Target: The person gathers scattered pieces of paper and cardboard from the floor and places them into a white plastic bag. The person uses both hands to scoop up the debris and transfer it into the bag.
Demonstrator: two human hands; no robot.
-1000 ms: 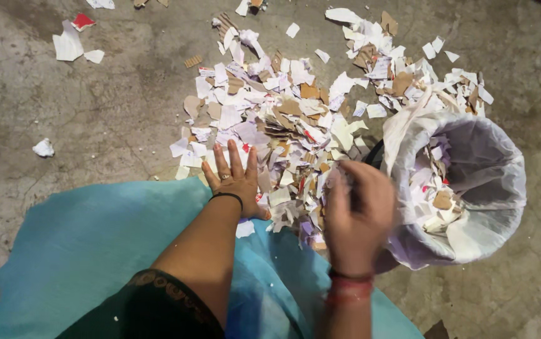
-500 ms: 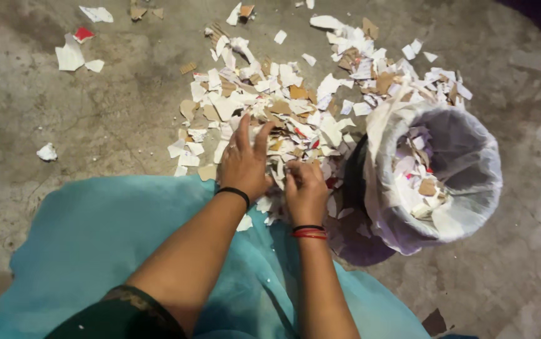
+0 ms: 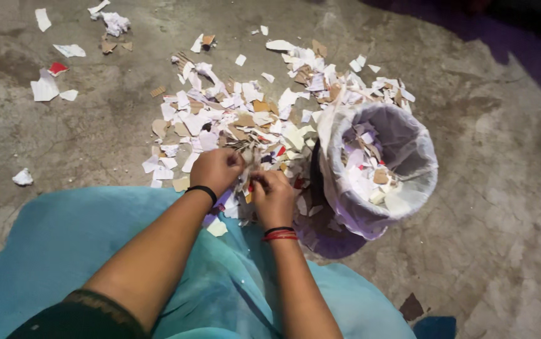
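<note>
Scraps (image 3: pixel 245 119) of torn paper and card are heaped on the floor (image 3: pixel 502 207) at 12 o'clock. Left hand (image 3: pixel 216 169) and right hand (image 3: pixel 273 196) are closed around scraps at the heap's near edge. Bin (image 3: pixel 402 147) at 3 o'clock, lined, part filled.

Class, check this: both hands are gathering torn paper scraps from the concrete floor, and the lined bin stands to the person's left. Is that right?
One error: the lined bin stands to the person's right, beside the right hand. The head view shows it. The rest holds: both hands, the left hand included, gather the torn paper scraps from the concrete floor.
</note>
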